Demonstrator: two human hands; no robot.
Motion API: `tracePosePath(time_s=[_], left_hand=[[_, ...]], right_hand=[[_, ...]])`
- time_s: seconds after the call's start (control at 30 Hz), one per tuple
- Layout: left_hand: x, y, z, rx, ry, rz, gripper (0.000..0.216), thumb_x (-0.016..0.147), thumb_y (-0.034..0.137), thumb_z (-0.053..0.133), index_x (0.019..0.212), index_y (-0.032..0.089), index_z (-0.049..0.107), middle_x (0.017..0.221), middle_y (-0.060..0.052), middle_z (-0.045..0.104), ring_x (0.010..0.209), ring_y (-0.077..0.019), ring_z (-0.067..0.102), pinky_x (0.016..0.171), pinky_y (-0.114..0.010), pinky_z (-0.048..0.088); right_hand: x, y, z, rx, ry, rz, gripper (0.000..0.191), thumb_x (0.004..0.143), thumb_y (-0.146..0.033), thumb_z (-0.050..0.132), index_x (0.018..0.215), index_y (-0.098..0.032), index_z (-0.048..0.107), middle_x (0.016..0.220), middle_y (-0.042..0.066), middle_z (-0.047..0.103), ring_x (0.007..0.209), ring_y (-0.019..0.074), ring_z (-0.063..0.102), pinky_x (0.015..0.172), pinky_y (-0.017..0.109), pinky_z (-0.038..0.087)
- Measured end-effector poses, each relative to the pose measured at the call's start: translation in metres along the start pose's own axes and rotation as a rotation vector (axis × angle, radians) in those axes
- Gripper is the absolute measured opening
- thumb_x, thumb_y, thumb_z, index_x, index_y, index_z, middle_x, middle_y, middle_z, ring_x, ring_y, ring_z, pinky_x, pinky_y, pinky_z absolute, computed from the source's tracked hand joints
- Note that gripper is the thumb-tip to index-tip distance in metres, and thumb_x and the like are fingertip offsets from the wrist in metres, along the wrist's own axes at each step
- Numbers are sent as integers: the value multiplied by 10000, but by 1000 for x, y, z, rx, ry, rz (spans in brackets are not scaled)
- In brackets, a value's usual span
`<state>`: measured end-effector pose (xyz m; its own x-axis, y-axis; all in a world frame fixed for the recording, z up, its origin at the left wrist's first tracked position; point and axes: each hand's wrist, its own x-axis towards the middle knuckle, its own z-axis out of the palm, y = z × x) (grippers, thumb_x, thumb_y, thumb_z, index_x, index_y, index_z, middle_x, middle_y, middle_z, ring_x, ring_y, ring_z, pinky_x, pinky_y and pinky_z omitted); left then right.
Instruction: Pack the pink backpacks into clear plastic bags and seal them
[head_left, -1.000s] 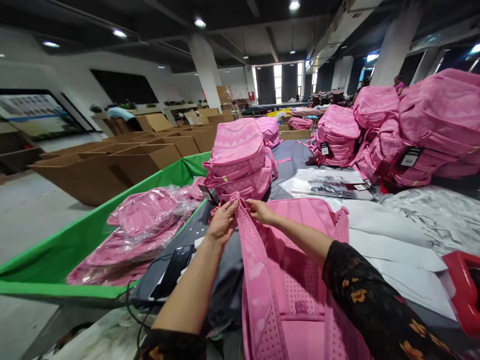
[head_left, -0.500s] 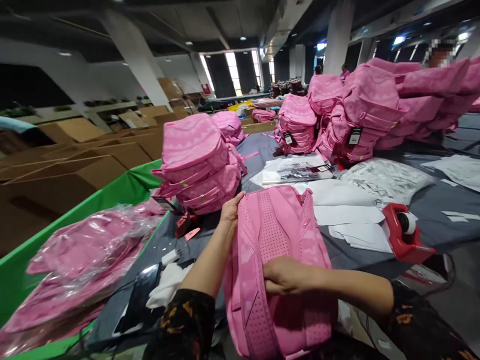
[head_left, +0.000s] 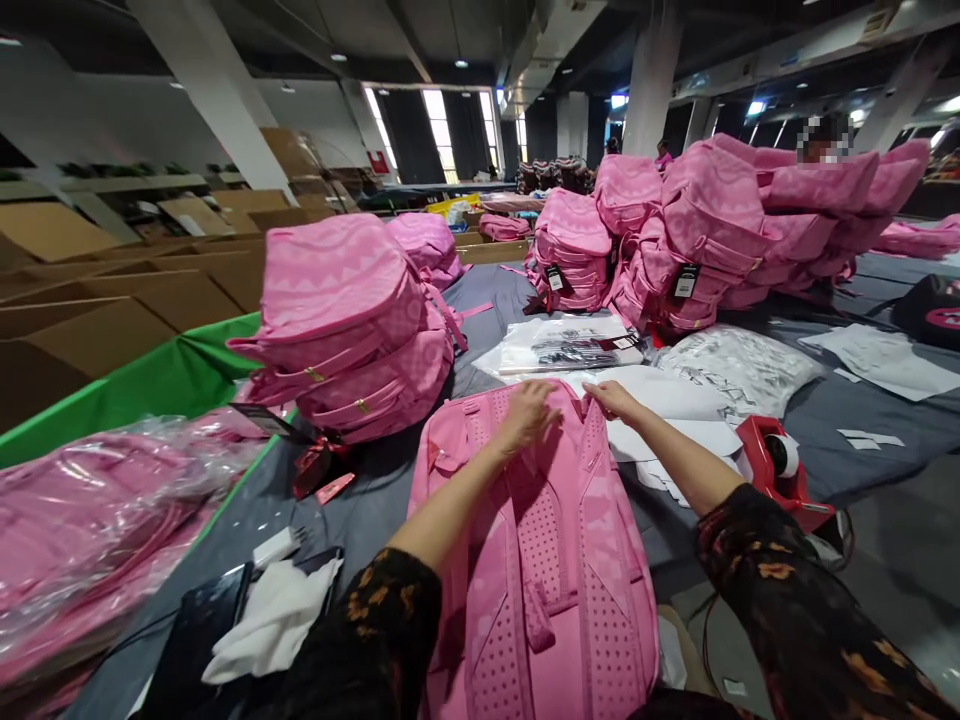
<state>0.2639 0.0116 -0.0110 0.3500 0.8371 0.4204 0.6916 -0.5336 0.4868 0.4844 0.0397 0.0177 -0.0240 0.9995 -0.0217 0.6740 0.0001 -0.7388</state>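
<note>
A pink backpack (head_left: pixel 544 560) lies before me with its back panel and two dotted shoulder straps facing up. Across its upper part reaches my left hand (head_left: pixel 527 415), fingers curled closed on the fabric near the top of the straps. My right hand (head_left: pixel 611 400) pinches the top right edge of the same backpack. What exactly lies between the fingertips is partly hidden. To the left stands a stack of pink backpacks (head_left: pixel 349 310) with dark hang tags.
Flat clear plastic bags (head_left: pixel 566 342) and white paper sheets (head_left: pixel 675 400) lie beyond the backpack. A red tape dispenser (head_left: pixel 772 470) stands at right. Plastic-wrapped pink bags (head_left: pixel 97 510) fill a green-lined bin on the left. A white cloth (head_left: pixel 274 615) and a charger (head_left: pixel 276 546) sit nearby.
My right hand has left the middle of the back panel for the top right edge. My left hand has moved from the top left corner towards the top centre. The view has shifted right.
</note>
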Motion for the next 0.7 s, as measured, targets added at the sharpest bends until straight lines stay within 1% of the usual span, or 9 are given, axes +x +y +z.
tracePosePath(time_s=[0.07,0.1,0.17,0.2,0.33,0.43,0.5,0.63,0.7], left_hand=[[16,4,23,-137,-130,72,222,884,241,642,1090,200,714,1150,-123,702,1125,-296,589,1041,-451,442],[21,5,33,-201,-140,94,182,892,243,622,1036,197,724,1098,-113,711,1082,-284,603,1023,-444,446],[24,3,46,-317,-63,118,164,911,247,587,937,190,739,1050,-109,721,1055,-272,616,1038,-444,422],[22,1,50,-363,-4,118,172,912,242,582,904,189,746,1052,-112,728,1067,-273,620,1059,-447,401],[11,-1,53,-426,114,52,137,856,219,650,884,208,783,1025,-109,766,1097,-295,625,1136,-494,301],[9,-1,50,-452,148,15,142,843,209,668,894,222,800,1019,-103,778,1096,-298,635,1162,-521,256],[12,0,47,-454,144,-4,159,851,193,655,895,224,805,1049,-105,781,1117,-301,640,1162,-523,259],[15,8,35,-428,80,-42,154,839,178,671,916,208,801,1054,-123,780,1132,-319,646,1153,-536,288],[14,23,26,-438,85,21,280,809,223,732,1085,205,777,1160,-131,757,1180,-327,625,1153,-519,313]], right_hand=[[-3,-13,6,29,113,-162,320,946,-455,513,800,-184,601,617,5,602,598,152,579,588,239,460],[-10,-18,8,31,184,-271,297,926,-462,525,827,-192,597,677,12,635,646,158,602,622,243,477],[-31,-27,9,9,267,-495,271,894,-469,558,893,-201,596,747,19,667,669,164,626,650,253,496],[-43,-30,9,-14,269,-581,265,888,-462,571,924,-201,595,753,22,673,648,162,630,641,254,498],[-85,-39,9,-75,253,-755,213,906,-400,589,992,-205,580,771,35,695,618,151,658,602,237,515],[-109,-48,7,-69,317,-824,178,916,-381,598,996,-221,592,754,24,694,607,142,655,617,241,545],[-123,-52,4,-35,380,-822,182,907,-395,627,989,-234,602,741,15,683,602,140,640,627,250,553],[-137,-53,-10,120,439,-714,211,890,-429,650,947,-242,573,730,-5,642,585,129,583,579,248,517],[-134,-50,-19,226,418,-631,206,916,-433,593,942,-235,541,720,-20,606,552,113,538,533,232,474]])
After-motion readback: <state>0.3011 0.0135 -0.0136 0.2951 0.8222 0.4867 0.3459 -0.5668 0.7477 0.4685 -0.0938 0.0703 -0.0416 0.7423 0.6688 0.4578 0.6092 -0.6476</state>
